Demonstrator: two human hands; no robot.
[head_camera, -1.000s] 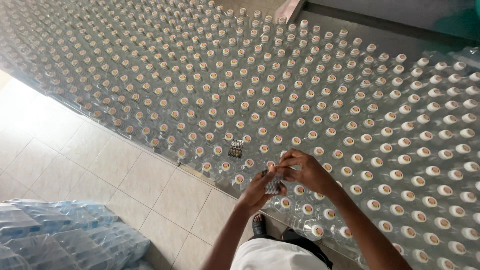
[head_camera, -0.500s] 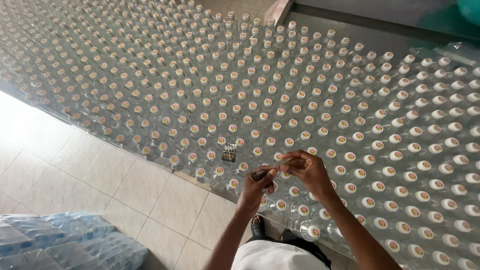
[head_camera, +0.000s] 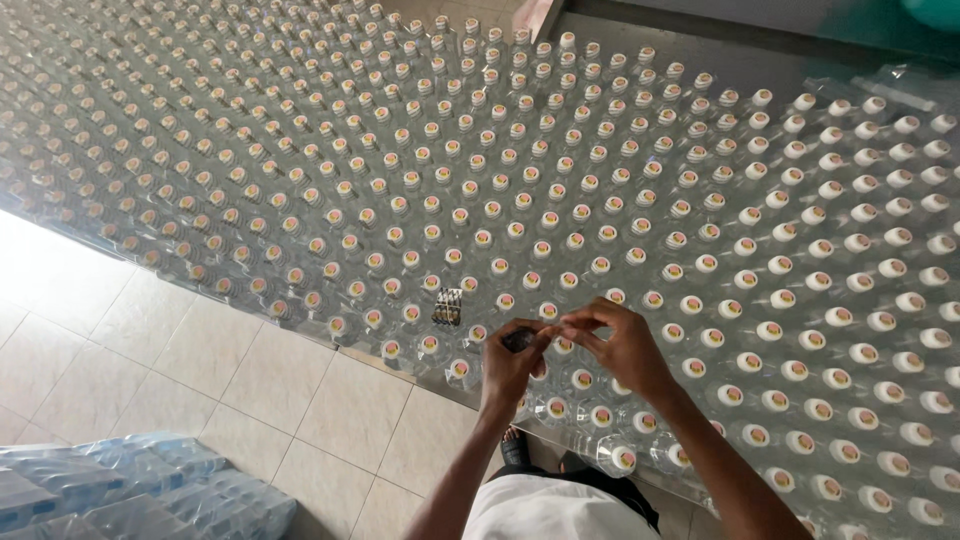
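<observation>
We see two hands pinching a small dark thing over lots and lots of bottles.

The bottles (head_camera: 560, 190) cover the floor (head_camera: 200, 370), with a wrapped pack (head_camera: 130, 495) at the bottom left. Our left hand (head_camera: 510, 368) and right hand (head_camera: 622, 348) meet above the near bottles. The small dark thing (head_camera: 520, 340) sits between the closed fingertips of both hands. A little strip (head_camera: 447, 307) lies on caps just to the left.

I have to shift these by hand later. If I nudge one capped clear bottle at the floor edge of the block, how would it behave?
The edge bottle looks tall and narrow, so a high push would probably tip it toward the tiled floor. Its clear plastic wall likely dents rather than breaks. Neighbours packed behind it would probably resist an inward push.
</observation>
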